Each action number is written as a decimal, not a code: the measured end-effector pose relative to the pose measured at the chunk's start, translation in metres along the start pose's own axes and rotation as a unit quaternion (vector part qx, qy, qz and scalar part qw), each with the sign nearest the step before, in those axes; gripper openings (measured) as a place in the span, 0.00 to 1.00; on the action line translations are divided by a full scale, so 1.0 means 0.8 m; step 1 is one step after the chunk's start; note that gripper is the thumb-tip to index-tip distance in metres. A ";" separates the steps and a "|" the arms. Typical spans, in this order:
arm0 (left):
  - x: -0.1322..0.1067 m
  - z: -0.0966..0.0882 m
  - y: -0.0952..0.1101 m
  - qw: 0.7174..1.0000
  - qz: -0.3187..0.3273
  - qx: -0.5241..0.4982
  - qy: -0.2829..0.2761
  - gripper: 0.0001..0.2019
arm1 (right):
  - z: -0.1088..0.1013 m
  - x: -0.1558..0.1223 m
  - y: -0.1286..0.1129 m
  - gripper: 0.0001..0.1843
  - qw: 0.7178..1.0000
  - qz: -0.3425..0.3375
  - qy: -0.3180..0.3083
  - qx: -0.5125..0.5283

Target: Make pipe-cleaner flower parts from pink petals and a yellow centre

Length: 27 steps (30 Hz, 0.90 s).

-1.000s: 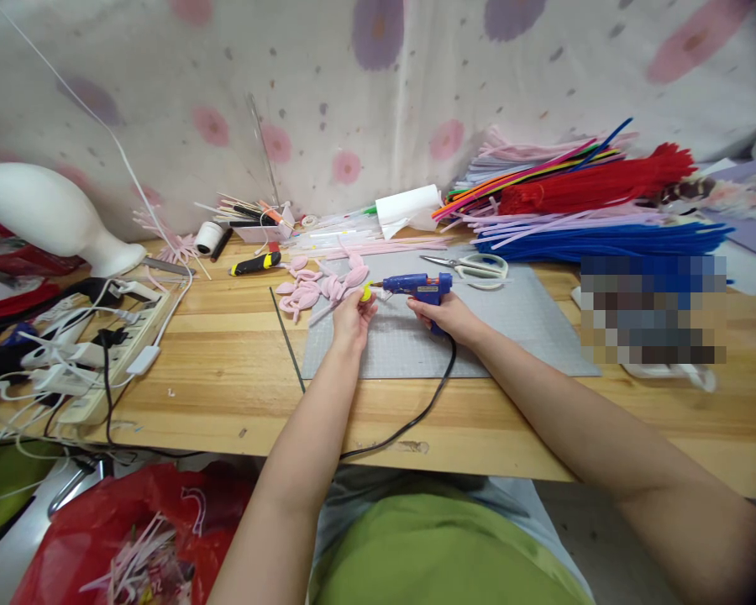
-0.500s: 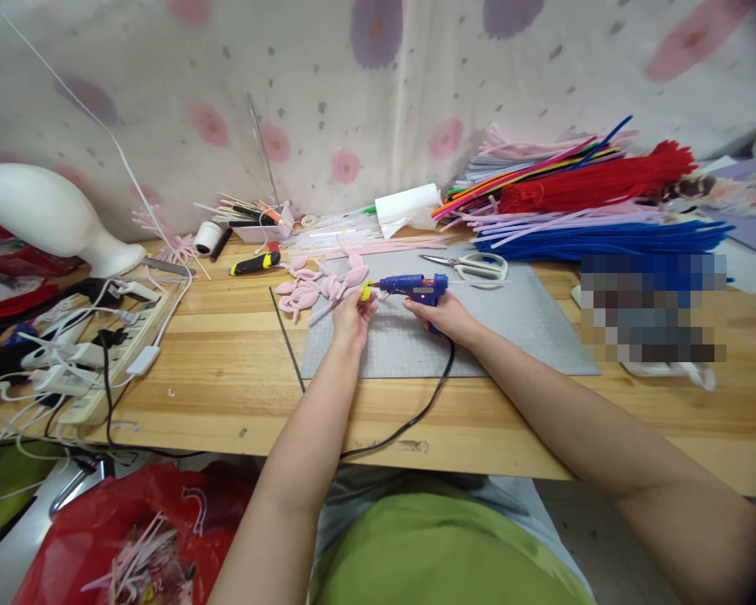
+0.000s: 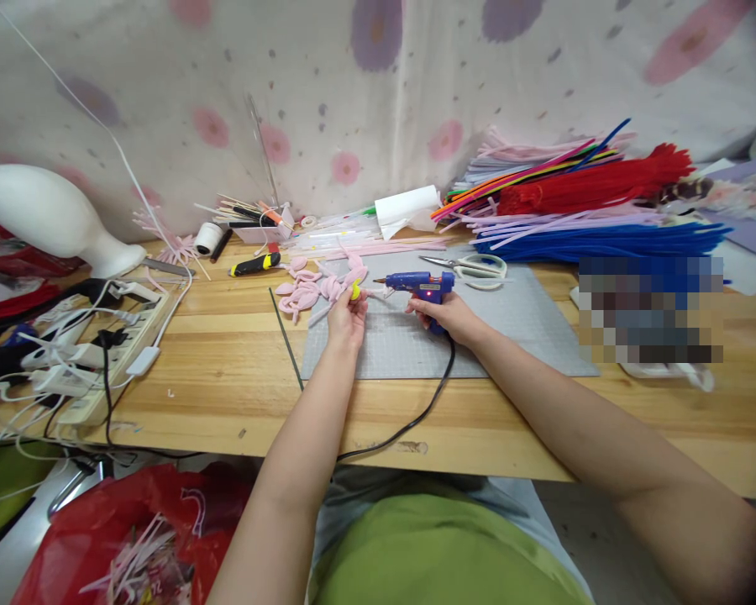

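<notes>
My right hand (image 3: 446,314) grips a blue hot glue gun (image 3: 419,286) whose small red light is lit. Its nozzle points left, a short gap from my left hand (image 3: 348,321). The left fingers are closed on a small yellow piece (image 3: 355,291), with a pale stem sticking out to the right. Just beyond that hand lie several pink petal shapes (image 3: 299,296) bent from fuzzy pipe cleaners. Beneath both hands is a grey cutting mat (image 3: 403,357). Scissors (image 3: 479,269) rest on it behind the glue gun.
Bundles of coloured pipe cleaners (image 3: 595,189) fill the back right. A yellow-black utility knife (image 3: 255,264) lies behind the petals. At left are a power strip (image 3: 119,353) and a white foam head (image 3: 44,214). The glue gun's black cord (image 3: 416,420) crosses the table's front edge.
The glue gun nozzle has come away from the yellow piece. My left hand has shifted slightly left and down with that piece, and the glue gun has moved a little right.
</notes>
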<state>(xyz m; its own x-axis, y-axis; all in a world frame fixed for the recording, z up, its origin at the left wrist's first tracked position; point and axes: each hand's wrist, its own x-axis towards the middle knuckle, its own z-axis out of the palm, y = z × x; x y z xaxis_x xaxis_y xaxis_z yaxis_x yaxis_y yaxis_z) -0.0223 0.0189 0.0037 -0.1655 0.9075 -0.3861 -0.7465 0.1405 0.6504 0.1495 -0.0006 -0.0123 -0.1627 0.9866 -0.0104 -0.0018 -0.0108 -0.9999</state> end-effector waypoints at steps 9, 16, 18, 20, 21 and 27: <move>0.005 0.002 0.021 0.998 0.049 0.017 0.029 0.05 | 0.007 -0.004 -0.007 0.19 0.996 0.028 0.001 0.079; 0.019 0.012 0.084 0.993 0.091 0.067 0.042 0.04 | 0.026 0.004 -0.017 0.19 0.981 0.033 -0.020 0.190; 0.023 0.014 0.106 0.988 0.125 0.077 0.051 0.04 | 0.042 0.012 -0.017 0.20 0.971 0.031 -0.046 0.234; 0.026 0.017 0.128 0.982 0.160 0.079 0.057 0.03 | 0.063 0.023 -0.015 0.21 0.966 0.022 -0.081 0.245; 0.026 0.019 0.138 0.980 0.176 0.077 0.059 0.03 | 0.076 0.031 -0.014 0.22 0.968 0.011 -0.083 0.237; 0.013 0.029 0.202 0.958 0.274 0.059 0.060 0.04 | 0.173 0.075 -0.018 0.29 0.985 -0.093 -0.111 0.089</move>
<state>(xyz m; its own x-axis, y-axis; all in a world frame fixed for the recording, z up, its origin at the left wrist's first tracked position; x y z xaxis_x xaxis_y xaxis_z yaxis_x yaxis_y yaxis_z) -0.1297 0.0601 0.1203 -0.5897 0.8069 -0.0344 -0.4499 -0.2929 0.8437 0.0034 0.0361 0.0022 -0.3550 0.9144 0.1944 -0.2220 0.1195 -0.9677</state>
